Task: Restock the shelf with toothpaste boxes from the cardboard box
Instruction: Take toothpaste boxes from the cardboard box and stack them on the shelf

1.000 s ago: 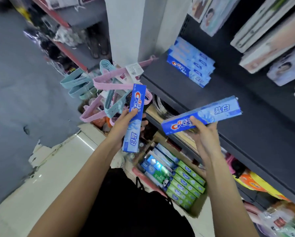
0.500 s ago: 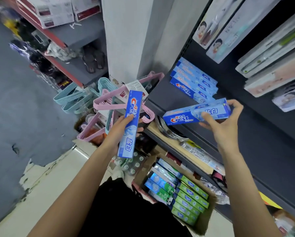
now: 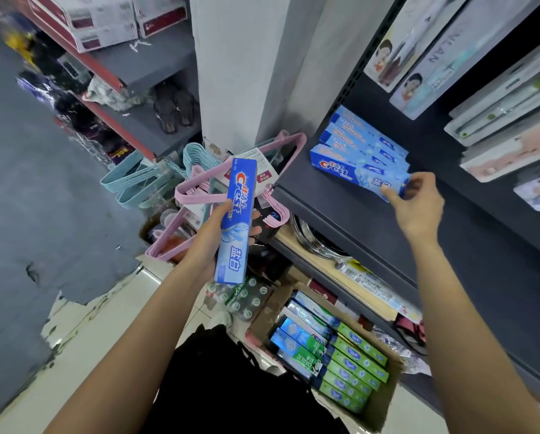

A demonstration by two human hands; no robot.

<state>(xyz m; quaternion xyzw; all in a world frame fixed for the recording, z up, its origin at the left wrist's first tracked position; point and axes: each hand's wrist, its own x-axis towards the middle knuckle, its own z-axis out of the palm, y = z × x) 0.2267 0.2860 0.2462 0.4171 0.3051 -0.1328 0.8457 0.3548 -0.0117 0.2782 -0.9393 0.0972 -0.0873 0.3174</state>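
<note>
Your right hand (image 3: 417,205) pinches the near end of a toothpaste box (image 3: 356,172) lying on the shelf (image 3: 340,211) beside the stack, long axis running up-left from your fingers. Your left hand (image 3: 213,236) grips another box (image 3: 235,220), upright, down-left of the shelf.

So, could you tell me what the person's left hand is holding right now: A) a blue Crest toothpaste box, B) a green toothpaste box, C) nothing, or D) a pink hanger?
A: the left hand grips an upright blue Crest toothpaste box, held in front of the pink hangers.
</note>
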